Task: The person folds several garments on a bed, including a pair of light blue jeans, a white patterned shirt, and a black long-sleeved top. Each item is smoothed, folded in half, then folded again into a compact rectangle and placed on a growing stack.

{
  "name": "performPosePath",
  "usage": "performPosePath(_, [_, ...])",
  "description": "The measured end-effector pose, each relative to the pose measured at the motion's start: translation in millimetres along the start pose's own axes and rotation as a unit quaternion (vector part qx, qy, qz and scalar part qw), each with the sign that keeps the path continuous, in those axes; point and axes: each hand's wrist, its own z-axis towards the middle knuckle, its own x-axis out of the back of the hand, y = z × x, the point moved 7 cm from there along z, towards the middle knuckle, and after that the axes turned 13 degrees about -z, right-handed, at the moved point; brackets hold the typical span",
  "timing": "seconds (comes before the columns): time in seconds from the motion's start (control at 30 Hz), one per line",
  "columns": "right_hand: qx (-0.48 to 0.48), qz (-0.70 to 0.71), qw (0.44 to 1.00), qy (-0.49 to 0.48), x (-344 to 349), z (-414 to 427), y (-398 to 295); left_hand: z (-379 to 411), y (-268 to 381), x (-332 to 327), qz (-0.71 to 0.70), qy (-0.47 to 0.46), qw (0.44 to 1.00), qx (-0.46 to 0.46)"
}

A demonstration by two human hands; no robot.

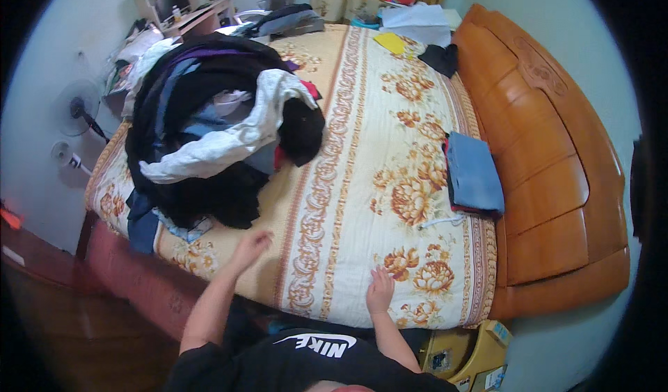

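Observation:
My left hand (254,248), with nothing in it, hovers over the near left of the bed, just below a big heap of clothes. On the floral bedspread (360,209) rests my right hand (381,288), fingers apart and empty. The heap holds black garments (219,193), a white garment (224,149) draped across them and blue cloth among the folds. A folded blue garment (475,172) tops a neat stack beside the headboard. A white cord (442,221) lies below that stack.
A wooden headboard (553,172) borders the bed at right. Yellow cloth (390,42) and black cloth (441,59) lie at the far end. Fans (78,109) stand at left, near a desk (198,16) at the back. A yellow bedside cabinet (454,355) is at the lower right.

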Motion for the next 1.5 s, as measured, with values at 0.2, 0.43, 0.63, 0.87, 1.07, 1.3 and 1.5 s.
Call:
performPosePath(0.2, [-0.015,-0.014,0.999,0.034,4,2,-6,20,174,141,0.513,0.350,0.755,-0.211])
performPosePath(0.43, [-0.156,0.171,0.971,-0.066,-33,16,-9,34,150,76,0.382,0.170,0.797,-0.436])
performPosePath(0.63, [-0.345,0.637,0.648,-0.233,-8,80,-110,4,99,-70,0.197,0.022,0.934,-0.299])
performPosePath(0.87, [-0.287,0.714,0.553,-0.319,-28,100,-126,-8,32,-143,0.014,-0.110,0.957,-0.267])
performPosePath(1.07, [-0.263,0.696,0.583,-0.327,-27,77,-152,27,-11,-120,-0.229,-0.090,0.968,0.040])
performPosePath(1.3, [-0.341,0.774,0.439,-0.305,-95,119,-121,-1,2,-124,-0.095,-0.101,0.990,-0.019])
performPosePath(1.5, [-0.324,0.505,0.723,-0.341,-157,154,-72,-27,9,-116,0.160,-0.092,0.982,-0.025])
